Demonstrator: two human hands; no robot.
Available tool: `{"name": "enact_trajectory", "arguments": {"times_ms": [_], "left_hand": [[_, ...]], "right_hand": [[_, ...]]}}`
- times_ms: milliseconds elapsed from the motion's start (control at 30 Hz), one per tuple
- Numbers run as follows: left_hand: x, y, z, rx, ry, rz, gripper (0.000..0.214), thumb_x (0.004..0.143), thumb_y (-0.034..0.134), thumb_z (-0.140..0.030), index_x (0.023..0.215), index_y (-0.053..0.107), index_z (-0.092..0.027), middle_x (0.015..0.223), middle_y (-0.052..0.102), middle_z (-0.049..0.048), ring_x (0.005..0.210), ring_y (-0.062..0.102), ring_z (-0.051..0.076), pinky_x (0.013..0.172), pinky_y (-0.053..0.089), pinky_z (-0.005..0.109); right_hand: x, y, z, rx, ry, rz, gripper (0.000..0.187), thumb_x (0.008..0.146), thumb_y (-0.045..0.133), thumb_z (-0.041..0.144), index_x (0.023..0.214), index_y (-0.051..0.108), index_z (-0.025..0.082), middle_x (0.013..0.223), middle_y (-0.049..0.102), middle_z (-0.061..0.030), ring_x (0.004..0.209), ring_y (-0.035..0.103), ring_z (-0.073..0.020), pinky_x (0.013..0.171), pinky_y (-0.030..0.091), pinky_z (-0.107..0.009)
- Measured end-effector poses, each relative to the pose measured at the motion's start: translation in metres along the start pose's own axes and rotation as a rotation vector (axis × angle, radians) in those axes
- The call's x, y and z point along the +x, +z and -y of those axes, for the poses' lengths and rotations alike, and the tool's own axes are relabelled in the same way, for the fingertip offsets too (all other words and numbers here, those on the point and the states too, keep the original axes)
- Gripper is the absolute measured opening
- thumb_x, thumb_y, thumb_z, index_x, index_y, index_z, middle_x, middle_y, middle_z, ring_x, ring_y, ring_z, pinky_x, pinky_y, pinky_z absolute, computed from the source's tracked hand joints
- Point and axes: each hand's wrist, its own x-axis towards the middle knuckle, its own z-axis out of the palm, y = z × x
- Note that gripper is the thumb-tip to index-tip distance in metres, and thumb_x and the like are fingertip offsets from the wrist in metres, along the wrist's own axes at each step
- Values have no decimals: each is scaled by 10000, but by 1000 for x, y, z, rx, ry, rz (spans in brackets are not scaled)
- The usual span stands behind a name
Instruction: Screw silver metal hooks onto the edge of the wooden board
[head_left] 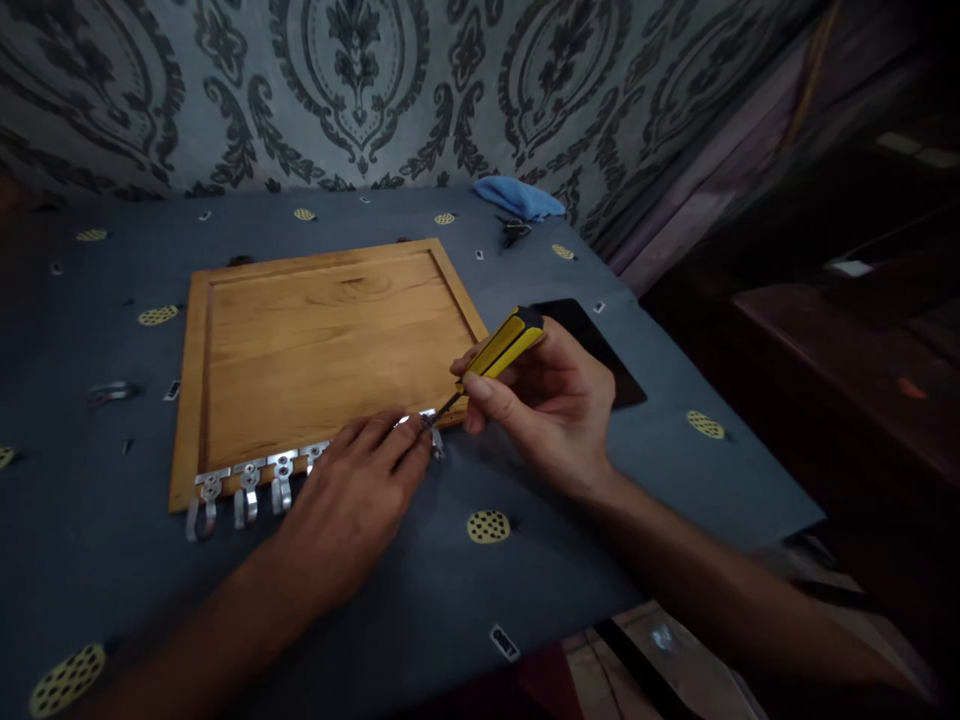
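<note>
The left hand (352, 480) lies flat, fingers stretched out together and pressing a metal hook (433, 438) onto the near edge of the wooden board (322, 340). The right hand (551, 405) is closed around the yellow and black screwdriver (501, 348), whose tip meets this hook; I think the tool should stand more upright, so that it cannot slip. The hook is small, silver and shiny, the rightmost in a row of hooks (244, 490), and far behind lies a blue cloth (517, 197).

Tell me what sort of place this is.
Probably a room in a home, used for handiwork: patterned wallpaper, a cloth-covered table, and a screwdriver held to a wooden board with metal hooks.
</note>
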Motion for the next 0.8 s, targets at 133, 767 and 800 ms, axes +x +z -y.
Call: {"name": "enact_trajectory", "arguments": {"times_ms": [133,767,800], "left_hand": [[1,1,0,-1,10,-27,288,954,529,-119,1209,647,-56,1185,723,129,1106,662,308,931,576,449],[0,-1,-1,-25,-14,29,301,968,505,-129,1231,645,-81,1212,707,148,1146,649,296,959,552,437],[0,-1,-1,-19,-9,30,300,967,508,-128,1228,646,-77,1209,709,146,1144,650,296,960,552,434]], "right_hand": [[-1,1,-2,29,16,21,313,823,810,405,826,560,217,692,652,58,467,614,-65,454,514,-186],[2,-4,0,13,87,56,319,783,846,391,848,583,223,674,638,65,498,641,-88,484,554,-197],[2,-4,0,18,85,56,313,781,849,381,852,588,222,677,642,65,499,642,-87,484,555,-195]]}}
